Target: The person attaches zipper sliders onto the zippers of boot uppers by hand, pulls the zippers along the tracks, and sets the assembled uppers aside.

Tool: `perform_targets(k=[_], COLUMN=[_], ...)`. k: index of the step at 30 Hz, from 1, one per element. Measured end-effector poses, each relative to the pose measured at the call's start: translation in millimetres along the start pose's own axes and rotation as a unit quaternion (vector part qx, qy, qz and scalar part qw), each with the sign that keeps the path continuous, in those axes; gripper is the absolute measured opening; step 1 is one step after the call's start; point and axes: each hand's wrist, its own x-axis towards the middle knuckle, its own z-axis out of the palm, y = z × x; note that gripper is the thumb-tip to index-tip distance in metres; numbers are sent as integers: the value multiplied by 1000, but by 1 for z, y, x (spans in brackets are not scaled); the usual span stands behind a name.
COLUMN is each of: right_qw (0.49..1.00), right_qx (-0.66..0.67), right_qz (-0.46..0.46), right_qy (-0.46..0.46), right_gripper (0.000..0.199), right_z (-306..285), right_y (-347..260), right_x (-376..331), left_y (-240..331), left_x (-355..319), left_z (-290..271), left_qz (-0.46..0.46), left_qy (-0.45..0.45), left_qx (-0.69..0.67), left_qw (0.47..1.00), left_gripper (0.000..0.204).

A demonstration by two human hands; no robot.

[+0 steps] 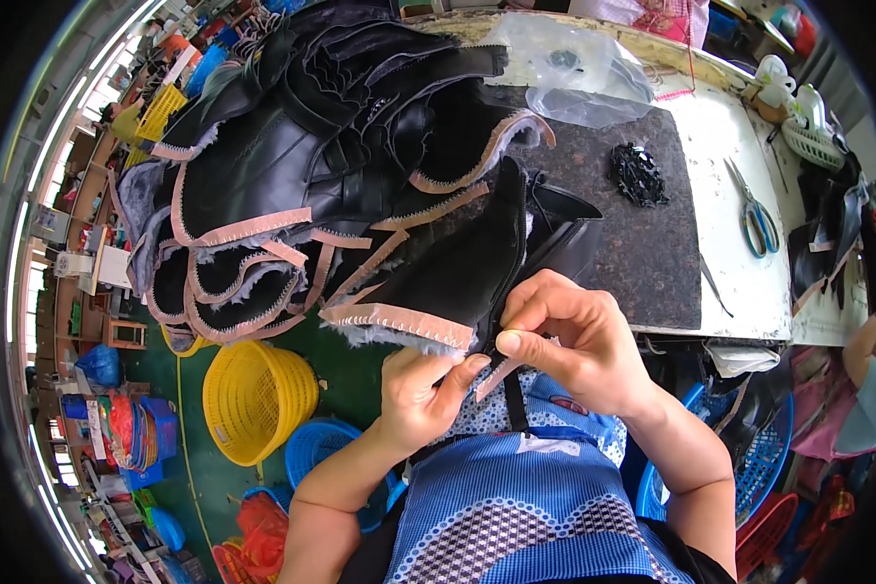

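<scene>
A black leather boot upper (pixel 448 277) with fleece lining hangs over the near table edge. Pinkish tape, zigzag-stitched, runs along its lower border. My left hand (pixel 419 397) is closed on the near corner of that border, thumb on top. Just right of it, my right hand (pixel 589 346) pinches the upper's dark side edge between thumb and fingers. A short pinkish tape end (pixel 496 378) sticks out below the right hand. The fingers partly hide the gripped edges. Beyond, a large heap of similar boot uppers (pixel 263 161) covers the table's left side.
A dark stone slab (pixel 642 263) lies on the white table, bearing a small black tangled bundle (pixel 638 175). Scissors (pixel 757 229) rest to its right, a clear plastic bag (pixel 589 73) behind. A yellow basket (pixel 253 399) and blue baskets (pixel 769 457) stand below.
</scene>
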Motion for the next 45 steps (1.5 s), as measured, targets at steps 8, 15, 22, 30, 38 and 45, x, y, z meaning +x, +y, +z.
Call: perform_targets(k=[8, 15, 22, 30, 38, 45], right_qw=[1000, 999, 999, 998, 966, 865], right_qx=[-2, -47, -43, -63, -215, -430], right_qz=[8, -9, 9, -7, -140, -213], right_qy=[0, -8, 28, 27, 30, 149], right_gripper=[10, 9, 13, 15, 10, 12], right_z=[0, -5, -5, -5, -2, -60], right_y=[3, 6, 11, 12, 15, -10], right_x=[1, 10, 9, 9, -1, 18], left_y=[-12, -20, -10, -9, -7, -16], left_x=[-6, 3, 2, -1, 3, -27], left_z=[10, 10, 12, 13, 12, 29], left_qz=[39, 95, -25, -44, -261, -166], left_qy=[35, 40, 14, 22, -52, -90], left_qx=[10, 45, -40, -47, -308, -266], left_qw=[999, 994, 999, 998, 914, 945], left_gripper=[13, 11, 10, 13, 12, 18])
